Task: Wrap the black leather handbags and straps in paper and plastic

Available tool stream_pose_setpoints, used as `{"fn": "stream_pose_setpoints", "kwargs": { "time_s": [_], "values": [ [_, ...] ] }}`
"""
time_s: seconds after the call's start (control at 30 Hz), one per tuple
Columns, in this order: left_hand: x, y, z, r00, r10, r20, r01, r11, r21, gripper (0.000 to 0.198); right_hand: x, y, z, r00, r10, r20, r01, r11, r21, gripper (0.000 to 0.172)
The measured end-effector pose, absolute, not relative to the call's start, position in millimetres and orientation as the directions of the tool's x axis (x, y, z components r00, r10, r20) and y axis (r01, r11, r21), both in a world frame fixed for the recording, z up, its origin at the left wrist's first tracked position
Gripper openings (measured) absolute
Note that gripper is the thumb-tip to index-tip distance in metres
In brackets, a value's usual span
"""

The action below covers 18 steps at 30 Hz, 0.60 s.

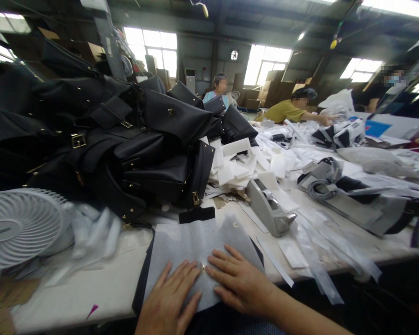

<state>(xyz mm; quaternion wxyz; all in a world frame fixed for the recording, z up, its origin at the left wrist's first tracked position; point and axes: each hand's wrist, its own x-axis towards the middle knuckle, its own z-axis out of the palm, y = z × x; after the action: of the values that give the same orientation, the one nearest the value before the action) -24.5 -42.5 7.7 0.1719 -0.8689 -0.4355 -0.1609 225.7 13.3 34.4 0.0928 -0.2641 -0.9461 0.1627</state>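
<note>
A pale grey sheet of wrapping paper point(181, 237) covers the front of a black handbag point(139, 288) lying at the table's near edge. Both my hands rest flat on that sheet, fingers spread. On its left half is my left hand point(172, 295), and on its right half my right hand point(240, 281). A small gold clasp point(203, 268) shows through the paper between my fingertips. The bag's dark edges stick out at the left and right, and a black flap point(197, 214) lies just beyond the sheet.
Black handbags point(153, 172) are heaped at the back left. A white fan point(21, 228) stands at the left. A grey tape dispenser point(270, 207) sits right of the paper, near white foam pieces point(235, 160). A partly wrapped bag point(363, 200) lies further right. Co-workers are across the table.
</note>
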Motion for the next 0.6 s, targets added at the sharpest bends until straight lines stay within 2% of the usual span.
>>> {"fn": "stream_pose_setpoints", "kwargs": {
  "time_s": [0.17,0.47,0.6],
  "values": [
    [-23.4,-40.1,7.5,0.592,0.696,0.407,0.802,-0.559,-0.209,0.047,218.4,12.7,43.3,-0.824,0.564,0.06,0.506,0.779,-0.37,0.042],
    [-21.3,-40.6,9.5,0.548,0.738,0.393,0.824,-0.558,-0.101,0.051,216.7,8.2,44.1,-0.784,0.613,0.094,0.527,0.738,-0.422,0.049],
    [-20.5,-41.2,4.3,0.519,0.741,0.426,0.847,-0.51,-0.146,0.053,216.2,8.4,48.7,-0.769,0.638,0.021,0.576,0.707,-0.41,0.048]
  ]
}}
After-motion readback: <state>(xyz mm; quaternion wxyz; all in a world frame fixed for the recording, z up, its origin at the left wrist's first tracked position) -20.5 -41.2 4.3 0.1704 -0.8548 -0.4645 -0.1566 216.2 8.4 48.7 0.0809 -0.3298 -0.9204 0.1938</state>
